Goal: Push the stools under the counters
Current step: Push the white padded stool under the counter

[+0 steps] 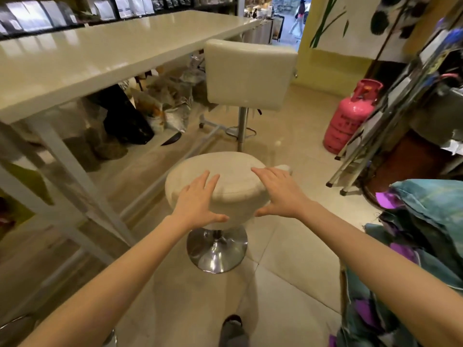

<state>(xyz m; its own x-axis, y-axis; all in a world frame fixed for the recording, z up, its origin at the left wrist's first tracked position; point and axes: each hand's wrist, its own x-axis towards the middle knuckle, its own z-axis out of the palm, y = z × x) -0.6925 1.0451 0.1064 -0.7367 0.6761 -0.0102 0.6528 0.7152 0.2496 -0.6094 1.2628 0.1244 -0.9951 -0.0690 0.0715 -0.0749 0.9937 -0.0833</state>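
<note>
Checked for readable text and found none. The pink gas cylinder (350,113) carried darker markings on its side, possibly lettering, but too blurred for me to read. The packets on the back shelf (127,6) showed pale label panels, print unresolved. Papers on the right-hand rack (426,61) were smeared beyond reading.

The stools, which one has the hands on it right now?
The round backless stool with the chrome dish base; the left hand and right hand rest on its seat. The square stool with a backrest stands farther off, untouched.
</note>
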